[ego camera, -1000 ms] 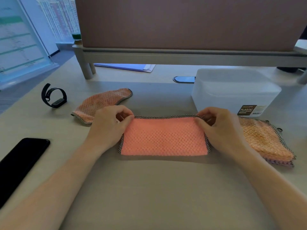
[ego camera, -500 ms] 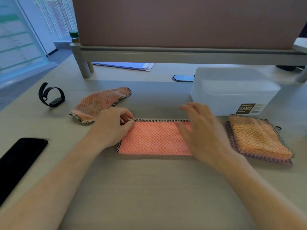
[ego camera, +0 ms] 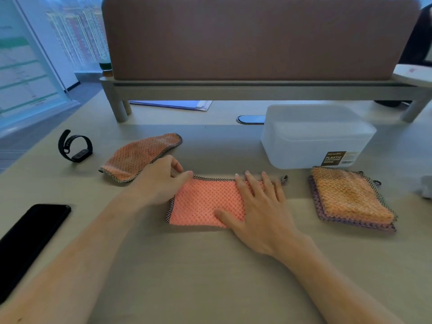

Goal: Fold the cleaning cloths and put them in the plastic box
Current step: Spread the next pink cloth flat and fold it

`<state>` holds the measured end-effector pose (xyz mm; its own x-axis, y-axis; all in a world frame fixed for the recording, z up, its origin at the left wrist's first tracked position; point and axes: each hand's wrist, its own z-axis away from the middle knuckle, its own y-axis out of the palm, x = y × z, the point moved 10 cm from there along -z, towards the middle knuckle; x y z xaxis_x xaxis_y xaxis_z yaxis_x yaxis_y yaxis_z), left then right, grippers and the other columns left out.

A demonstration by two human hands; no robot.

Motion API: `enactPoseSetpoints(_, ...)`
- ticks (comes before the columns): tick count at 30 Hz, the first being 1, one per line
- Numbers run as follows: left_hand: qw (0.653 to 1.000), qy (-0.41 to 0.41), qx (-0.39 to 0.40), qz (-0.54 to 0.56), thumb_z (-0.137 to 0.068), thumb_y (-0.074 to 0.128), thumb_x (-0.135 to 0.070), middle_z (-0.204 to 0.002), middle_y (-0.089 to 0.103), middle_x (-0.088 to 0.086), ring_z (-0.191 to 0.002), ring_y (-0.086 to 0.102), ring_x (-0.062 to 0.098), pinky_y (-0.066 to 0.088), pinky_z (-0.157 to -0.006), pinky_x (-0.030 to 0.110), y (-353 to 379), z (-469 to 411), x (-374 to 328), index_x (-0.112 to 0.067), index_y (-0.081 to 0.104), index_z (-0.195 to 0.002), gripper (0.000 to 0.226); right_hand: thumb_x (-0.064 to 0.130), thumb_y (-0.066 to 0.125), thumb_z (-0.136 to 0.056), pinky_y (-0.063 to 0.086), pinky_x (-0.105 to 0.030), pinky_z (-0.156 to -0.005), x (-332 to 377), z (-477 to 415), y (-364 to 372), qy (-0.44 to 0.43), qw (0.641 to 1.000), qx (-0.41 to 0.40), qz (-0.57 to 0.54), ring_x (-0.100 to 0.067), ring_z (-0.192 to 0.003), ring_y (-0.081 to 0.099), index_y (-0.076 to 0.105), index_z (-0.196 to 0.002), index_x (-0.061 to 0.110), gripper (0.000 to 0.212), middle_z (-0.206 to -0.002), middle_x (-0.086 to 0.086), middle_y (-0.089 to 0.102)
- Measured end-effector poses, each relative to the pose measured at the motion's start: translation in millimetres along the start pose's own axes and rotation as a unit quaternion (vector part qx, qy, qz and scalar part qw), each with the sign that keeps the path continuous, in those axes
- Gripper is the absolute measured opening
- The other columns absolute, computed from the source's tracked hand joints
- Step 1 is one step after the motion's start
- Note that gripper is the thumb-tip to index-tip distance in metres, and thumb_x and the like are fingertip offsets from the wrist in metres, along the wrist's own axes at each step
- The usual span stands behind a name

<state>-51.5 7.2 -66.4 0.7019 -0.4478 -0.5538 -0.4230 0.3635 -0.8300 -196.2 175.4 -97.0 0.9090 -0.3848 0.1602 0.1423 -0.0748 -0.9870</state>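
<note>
Right hand [ego camera: 259,206] lies flat and open on the half-folded coral waffle-weave cloth [ego camera: 205,202]; left hand [ego camera: 161,181] pinches its ten-o'clock corner. Uneven smoothing could skew the fold.

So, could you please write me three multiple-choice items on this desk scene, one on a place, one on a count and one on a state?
1. Where does the folded stack of cloths lie?
A. inside the plastic box
B. on the desk, in front of the plastic box
C. on the phone

2. How many cloths lie to the left of the pink cloth?
A. one
B. two
C. three

3. How is the right hand?
A. clenched in a fist
B. lifted off the desk
C. spread flat on the pink cloth

Answers: 1 B, the stack of cloths rests on the desk just before the plastic box. 2 A, only one orange cloth lies there. 3 C, the right hand presses open-fingered on the pink cloth, while the left hand pinches its corner.
</note>
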Motion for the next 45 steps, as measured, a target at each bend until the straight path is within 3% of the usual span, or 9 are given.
enactPoseSetpoints(12, 0.996, -0.026, -0.069, 0.054, -0.088, 0.075, -0.04, -0.088, 0.069, -0.005, -0.086, 0.065, 0.013, 0.044, -0.069, 0.028, -5, 7, 9, -0.024, 0.067, -0.087, 0.019, 0.093, 0.01, -0.078, -0.003, -0.056, -0.126, 4, 10, -3, -0.024, 1.0, -0.009, 0.002, -0.027, -0.158, -0.003, 0.004, -0.162, 0.029, 0.106, -0.172, -0.004, 0.004)
enactPoseSetpoints(16, 0.996, -0.049, -0.025, 0.077, -0.085, 0.073, -0.055, -0.085, 0.073, -0.011, -0.08, 0.068, 0.003, 0.046, -0.066, 0.024, 2, 24, 11, -0.029, 0.07, -0.09, 0.027, 0.091, 0.01, -0.08, -0.001, -0.053, -0.127, 2, 13, 1, -0.028, 1.0, -0.005, -0.01, -0.026, -0.158, -0.002, 0.002, -0.163, 0.026, 0.106, -0.172, -0.004, 0.002)
enactPoseSetpoints(20, 0.987, -0.031, 0.027, 0.156, -0.093, 0.071, -0.032, -0.082, 0.079, -0.018, -0.074, 0.075, 0.001, 0.057, -0.074, 0.028, 11, 40, 2, -0.033, 0.076, -0.085, 0.01, 0.092, 0.007, -0.079, -0.001, -0.053, -0.126, 0, 13, 1, -0.026, 1.0, -0.01, -0.014, -0.026, -0.158, -0.003, 0.002, -0.163, 0.025, 0.107, -0.172, -0.005, -0.001)
enactPoseSetpoints(27, 0.963, -0.016, 0.003, 0.267, -0.092, 0.073, -0.024, -0.06, 0.069, -0.004, -0.045, 0.059, 0.007, 0.045, -0.038, 0.022, -6, 20, -58, -0.003, 0.071, -0.094, 0.021, 0.092, 0.008, -0.08, -0.005, -0.048, -0.127, 0, 16, -8, -0.045, 0.996, -0.018, -0.075, -0.018, -0.157, -0.015, 0.0, -0.163, 0.024, 0.107, -0.172, -0.001, -0.008)
enactPoseSetpoints(29, 0.971, 0.004, 0.029, 0.238, -0.09, 0.076, -0.03, -0.066, 0.07, 0.006, -0.044, 0.058, 0.013, 0.045, -0.037, 0.023, 4, 15, -86, -0.006, 0.069, -0.094, 0.026, 0.085, 0.013, -0.086, 0.001, -0.038, -0.128, -7, 21, -25, -0.048, 0.979, -0.044, -0.194, -0.009, -0.157, -0.006, 0.009, -0.163, 0.026, 0.097, -0.171, 0.007, 0.002)
enactPoseSetpoints(31, 0.979, 0.018, 0.051, 0.195, -0.087, 0.08, -0.032, -0.06, 0.066, 0.006, -0.039, 0.054, 0.013, 0.042, -0.036, 0.022, 21, 10, -107, -0.007, 0.066, -0.092, 0.029, 0.069, 0.033, -0.097, 0.028, -0.03, -0.12, -29, 29, -44, -0.013, 0.934, -0.096, -0.343, -0.005, -0.146, 0.033, 0.036, -0.156, 0.027, 0.072, -0.159, 0.009, 0.038)
enactPoseSetpoints(34, 0.987, 0.034, 0.085, 0.133, -0.084, 0.081, -0.037, -0.066, 0.069, 0.002, -0.042, 0.057, 0.008, 0.045, -0.039, 0.021, 52, 8, -130, -0.012, 0.065, -0.093, 0.031, 0.038, 0.045, -0.106, 0.059, -0.037, -0.08, -69, 36, -51, 0.071, 0.842, -0.131, -0.519, -0.012, -0.09, 0.071, 0.071, -0.117, 0.021, 0.033, -0.103, 0.002, 0.075)
enactPoseSetpoints(38, 0.988, 0.05, 0.107, 0.099, -0.088, 0.077, -0.037, -0.062, 0.07, -0.001, -0.037, 0.059, 0.005, 0.043, -0.041, 0.013, 85, 12, -148, -0.014, 0.064, -0.096, 0.028, 0.025, 0.043, -0.107, 0.057, -0.039, -0.058, -96, 43, -36, 0.159, 0.772, -0.091, -0.609, -0.024, -0.063, 0.067, 0.073, -0.099, 0.01, 0.034, -0.086, -0.019, 0.074)
enactPoseSetpoints(45, 0.992, 0.049, 0.089, 0.073, -0.089, 0.074, -0.036, -0.061, 0.071, -0.001, -0.046, 0.068, 0.014, 0.054, -0.049, 0.019, 101, 16, -155, -0.013, 0.063, -0.094, 0.026, 0.015, 0.044, -0.106, 0.061, -0.035, -0.056, -99, 43, -23, 0.16, 0.782, -0.095, -0.594, -0.022, -0.057, 0.07, 0.071, -0.093, 0.011, 0.03, -0.079, -0.014, 0.075)
